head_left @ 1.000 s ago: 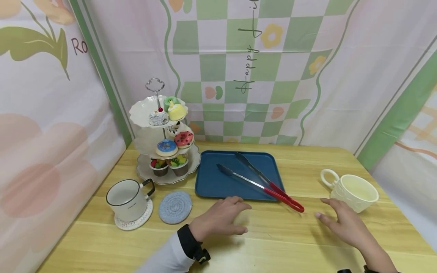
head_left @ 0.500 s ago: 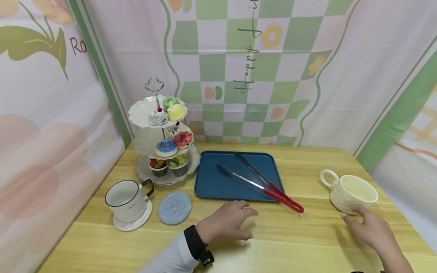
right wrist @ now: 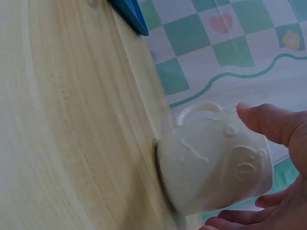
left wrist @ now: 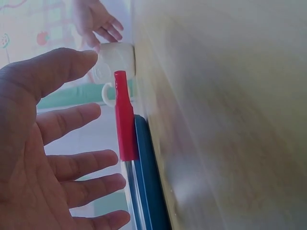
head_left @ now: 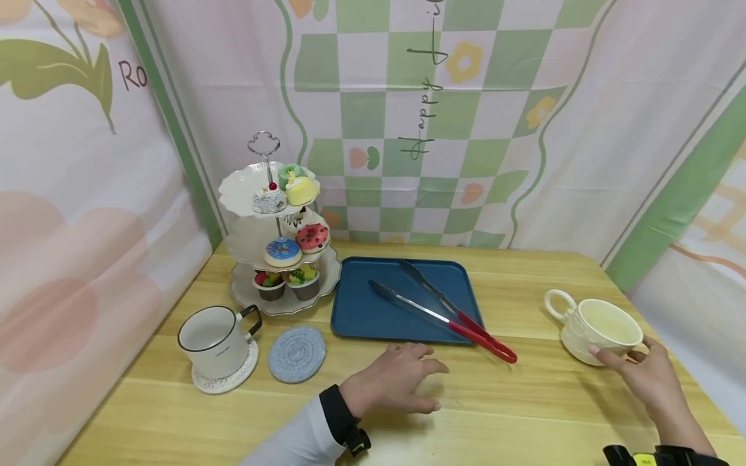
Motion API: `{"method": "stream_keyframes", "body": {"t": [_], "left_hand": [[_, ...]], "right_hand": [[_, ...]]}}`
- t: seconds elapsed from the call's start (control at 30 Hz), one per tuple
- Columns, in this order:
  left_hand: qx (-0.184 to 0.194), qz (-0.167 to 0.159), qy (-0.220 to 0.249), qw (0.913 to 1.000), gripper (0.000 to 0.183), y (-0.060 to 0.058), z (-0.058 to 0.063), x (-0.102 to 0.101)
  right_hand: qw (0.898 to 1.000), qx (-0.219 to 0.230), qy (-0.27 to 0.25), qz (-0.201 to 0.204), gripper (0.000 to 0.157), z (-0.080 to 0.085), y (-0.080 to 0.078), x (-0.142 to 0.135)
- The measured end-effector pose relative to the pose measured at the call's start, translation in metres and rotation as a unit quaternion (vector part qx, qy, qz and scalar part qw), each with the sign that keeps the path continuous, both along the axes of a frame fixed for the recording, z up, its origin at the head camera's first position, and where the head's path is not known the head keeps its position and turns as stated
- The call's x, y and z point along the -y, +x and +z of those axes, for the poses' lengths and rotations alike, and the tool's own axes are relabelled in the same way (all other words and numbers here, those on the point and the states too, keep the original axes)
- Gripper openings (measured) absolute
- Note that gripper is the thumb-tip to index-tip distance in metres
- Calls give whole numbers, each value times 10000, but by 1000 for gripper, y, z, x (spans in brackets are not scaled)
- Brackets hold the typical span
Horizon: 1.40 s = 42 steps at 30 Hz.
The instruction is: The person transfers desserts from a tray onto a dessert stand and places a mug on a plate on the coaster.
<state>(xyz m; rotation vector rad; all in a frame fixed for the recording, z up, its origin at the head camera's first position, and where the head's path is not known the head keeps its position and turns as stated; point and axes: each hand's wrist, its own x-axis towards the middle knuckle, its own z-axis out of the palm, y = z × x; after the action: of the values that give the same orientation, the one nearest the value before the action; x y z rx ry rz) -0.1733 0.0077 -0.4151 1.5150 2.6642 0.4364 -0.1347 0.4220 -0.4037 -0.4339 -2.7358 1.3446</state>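
Note:
A cream mug (head_left: 603, 330) with raised patterns stands at the table's right, its ring handle towards the left. My right hand (head_left: 649, 378) is spread about the mug's right side. Its thumb (right wrist: 268, 122) lies over the mug's wall in the right wrist view, and the other fingers extend past the opposite side. My left hand (head_left: 393, 382) hovers over the table's front middle, fingers apart and holding nothing. Beyond it, red-handled tongs (head_left: 480, 340) lie across a blue tray (head_left: 352, 317), handles sticking out over its front right corner.
A three-tier stand (head_left: 241, 288) with cakes, donuts and cupcakes stands at the back left. In front of it are a white mug (head_left: 218, 343) on a pale coaster (head_left: 224, 382) and a blue-grey coaster (head_left: 297, 355). Patterned cloth (head_left: 443, 162) hangs behind the table.
My right hand has moved right, from near the cream mug's handle side to its right side, thumb over its front. The left hand has shifted slightly right. The mug stays about where it was.

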Motion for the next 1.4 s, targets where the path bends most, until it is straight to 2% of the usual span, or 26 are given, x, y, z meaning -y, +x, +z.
{"method": "stream_keyframes", "body": {"t": [0.1, 0.23, 0.3, 0.43, 0.53, 0.63, 0.97, 1.23, 1.4], "left_hand": [[-21, -38, -15, 10000, 51, 0, 0, -3], [12, -39, -43, 10000, 51, 1, -1, -6], [42, -42, -39, 10000, 51, 1, -1, -7], [60, -56, -28, 10000, 51, 2, -1, -7], [39, -66, -48, 10000, 52, 3, -1, -7], [20, -67, -81, 9999, 52, 3, -1, -7], [-14, -53, -159, 9999, 52, 1, -2, -9], [-126, -114, -148, 9997, 52, 1, 1, -14], [-132, -125, -167, 9997, 52, 2, 0, -16]], "right_hand": [[9994, -338, -19, -10, 83, -5, -1, 1], [9941, -1080, -45, -20, 64, -16, -3, 3], [9916, -1280, -20, -190, 64, -20, -6, 5], [9900, -1133, -111, -837, 78, -23, -14, 7], [9863, -1175, -271, -1128, 72, -25, -17, 6], [9827, -1424, -391, -1122, 61, -29, -19, 3], [9808, -1586, -551, -995, 59, -31, -23, -2], [9841, -1349, -343, -1101, 74, -32, -25, 1], [9844, -1277, -394, -1149, 75, -32, -25, 3]]}}
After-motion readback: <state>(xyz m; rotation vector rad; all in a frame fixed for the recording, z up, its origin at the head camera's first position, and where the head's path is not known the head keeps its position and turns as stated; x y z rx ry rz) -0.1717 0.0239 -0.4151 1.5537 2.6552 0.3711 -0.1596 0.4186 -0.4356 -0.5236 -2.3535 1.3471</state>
